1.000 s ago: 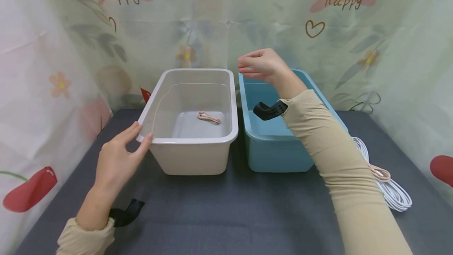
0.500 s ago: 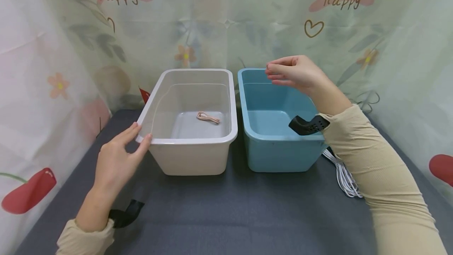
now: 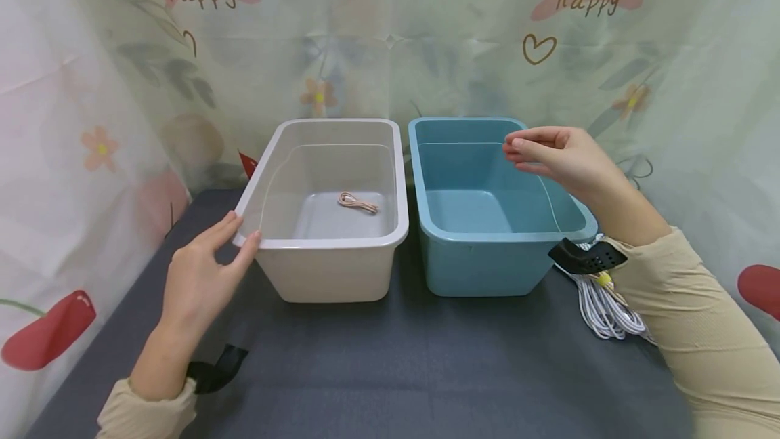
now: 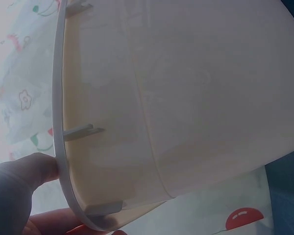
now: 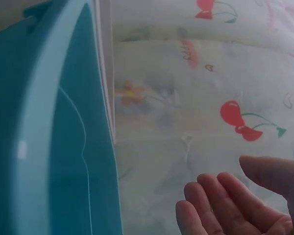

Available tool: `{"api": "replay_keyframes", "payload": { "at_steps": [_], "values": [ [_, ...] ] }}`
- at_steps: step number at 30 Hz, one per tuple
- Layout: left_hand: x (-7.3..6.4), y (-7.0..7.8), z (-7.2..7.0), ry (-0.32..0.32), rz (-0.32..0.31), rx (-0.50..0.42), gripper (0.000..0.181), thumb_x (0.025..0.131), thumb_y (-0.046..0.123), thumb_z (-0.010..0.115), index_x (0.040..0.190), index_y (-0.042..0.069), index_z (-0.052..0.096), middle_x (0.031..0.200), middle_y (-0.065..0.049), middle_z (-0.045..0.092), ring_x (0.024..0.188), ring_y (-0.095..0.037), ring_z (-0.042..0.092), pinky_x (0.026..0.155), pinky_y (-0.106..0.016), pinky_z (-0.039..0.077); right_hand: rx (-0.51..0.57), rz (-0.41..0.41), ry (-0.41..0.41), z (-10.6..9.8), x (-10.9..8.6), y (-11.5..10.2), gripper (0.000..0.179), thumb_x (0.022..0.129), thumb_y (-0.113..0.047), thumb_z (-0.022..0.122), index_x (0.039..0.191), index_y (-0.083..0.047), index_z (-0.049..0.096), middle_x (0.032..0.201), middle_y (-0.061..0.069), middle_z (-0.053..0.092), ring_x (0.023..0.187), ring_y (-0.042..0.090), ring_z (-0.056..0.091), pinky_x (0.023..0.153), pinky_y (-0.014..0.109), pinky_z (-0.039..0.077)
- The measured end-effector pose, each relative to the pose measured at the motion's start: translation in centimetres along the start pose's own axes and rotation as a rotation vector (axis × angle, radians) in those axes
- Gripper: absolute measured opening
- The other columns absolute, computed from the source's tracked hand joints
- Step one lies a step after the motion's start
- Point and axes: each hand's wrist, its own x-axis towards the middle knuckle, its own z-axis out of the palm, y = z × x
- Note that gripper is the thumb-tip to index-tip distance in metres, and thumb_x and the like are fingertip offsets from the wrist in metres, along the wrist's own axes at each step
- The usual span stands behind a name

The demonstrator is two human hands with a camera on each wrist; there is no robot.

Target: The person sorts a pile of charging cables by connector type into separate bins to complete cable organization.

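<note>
At left of frame, the left hand [image 3: 198,283] pinches a near corner of the stiff-looking grey bin [image 3: 329,274]; right of centre, the right hand [image 3: 563,158], fingers loosely bent, holds nothing. The white cable [image 3: 600,314], lower right, seems floppy, best gripped mid-bundle.

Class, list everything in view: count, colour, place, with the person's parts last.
Pale bin: one, off-white, left
Blue bin: one, blue, right
Small cord: one, pinkish, in pale bin
Cord coils: count unclear, mostly white, right of blue bin
Table cover: one, dark grey, beneath
Backdrop: count unclear, pale printed, behind
Wrist straps: two, black, wrists
Sleeves: two, beige, forearms
Left hand: one, bare, holding pale bin's corner
Right hand: one, bare, by blue bin's right side
</note>
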Motion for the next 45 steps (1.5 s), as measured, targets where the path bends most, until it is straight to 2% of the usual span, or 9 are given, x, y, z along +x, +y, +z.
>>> {"api": "replay_keyframes", "payload": {
  "at_steps": [7,16,22,28,33,37,39,42,45],
  "values": [
    [0.0,-0.1,0.0,0.012,0.007,0.001,0.050,0.090,0.037,0.058,0.129,0.005,0.055,0.135,-0.015,0.052,0.124,-0.040,0.050,0.095,-0.059,0.043,0.013,0.003,0.060,-1.5,-2.4,1.9,0.024,0.090,-0.026,0.060,0.113,-0.018,0.063,0.100,-0.016,0.068,0.095,-0.001,0.066,0.081,0.014,0.053],
    [-0.1,0.0,0.0,0.001,-0.005,0.001,0.051,0.091,0.037,0.058,0.130,0.005,0.054,0.137,-0.014,0.051,0.125,-0.040,0.049,0.094,-0.059,0.044,0.205,-0.090,0.136,-4.1,-5.6,5.3,0.018,0.091,-0.008,0.058,0.103,-0.015,0.069,0.097,-0.008,0.072,0.090,0.004,0.068,0.077,0.015,0.054],
    [-0.1,-0.1,0.0,0.006,-0.003,-0.002,0.051,0.091,0.037,0.057,0.131,0.005,0.054,0.137,-0.014,0.051,0.125,-0.040,0.049,0.095,-0.059,0.043,0.140,-0.010,0.194,-5.8,-7.5,8.1,0.019,0.092,-0.010,0.057,0.101,-0.021,0.070,0.093,-0.014,0.072,0.085,-0.001,0.067,0.072,0.011,0.053],
    [-0.1,-0.1,0.1,0.002,-0.007,-0.004,0.051,0.091,0.037,0.057,0.131,0.006,0.054,0.137,-0.014,0.051,0.125,-0.040,0.048,0.095,-0.059,0.043,0.105,0.003,0.182,-7.0,-9.1,11.1,0.022,0.092,-0.009,0.055,0.100,-0.025,0.068,0.092,-0.019,0.071,0.083,-0.006,0.066,0.069,0.008,0.052],
    [-0.1,-0.2,0.1,0.004,-0.012,-0.004,0.051,0.091,0.037,0.057,0.131,0.006,0.053,0.138,-0.013,0.050,0.125,-0.039,0.048,0.095,-0.059,0.043,-0.055,0.040,0.214,-7.7,-9.9,13.2,0.026,0.093,-0.011,0.055,0.099,-0.034,0.064,0.089,-0.028,0.067,0.081,-0.012,0.063,0.067,0.006,0.050],
    [-0.1,-0.2,0.1,0.008,-0.008,-0.009,0.050,0.091,0.037,0.057,0.131,0.006,0.054,0.137,-0.013,0.051,0.125,-0.039,0.048,0.095,-0.059,0.043,-0.218,0.163,0.240,-8.5,-10.6,14.8,0.016,0.094,-0.025,0.055,0.103,-0.037,0.060,0.087,-0.038,0.059,0.078,-0.018,0.057,0.063,0.004,0.044],
    [-0.1,-0.2,0.2,0.010,-0.006,-0.010,0.050,0.091,0.037,0.057,0.131,0.006,0.054,0.137,-0.014,0.051,0.125,-0.039,0.049,0.095,-0.059,0.043,-0.307,0.233,0.255,-8.8,-10.8,15.6,0.019,0.093,-0.035,0.055,0.110,-0.030,0.060,0.084,-0.043,0.053,0.078,-0.021,0.050,0.068,0.012,0.044],
    [-0.1,-0.2,0.2,0.016,-0.002,-0.012,0.050,0.091,0.036,0.057,0.130,0.006,0.054,0.137,-0.014,0.051,0.124,-0.039,0.049,0.095,-0.059,0.044,-0.380,0.315,0.270,-9.4,-11.1,17.0,0.047,0.091,-0.045,0.054,0.124,-0.012,0.054,0.080,-0.044,0.046,0.082,-0.020,0.042,0.087,0.039,0.048],
    [-0.1,-0.1,0.2,0.019,0.002,-0.014,0.049,0.091,0.035,0.057,0.130,0.005,0.054,0.136,-0.014,0.051,0.124,-0.040,0.049,0.094,-0.058,0.044,-0.411,0.374,0.265,-10.0,-11.2,18.3,0.067,0.089,-0.050,0.053,0.131,0.001,0.046,0.078,-0.042,0.045,0.103,0.009,0.051,0.093,0.065,0.035]
  ]
}}
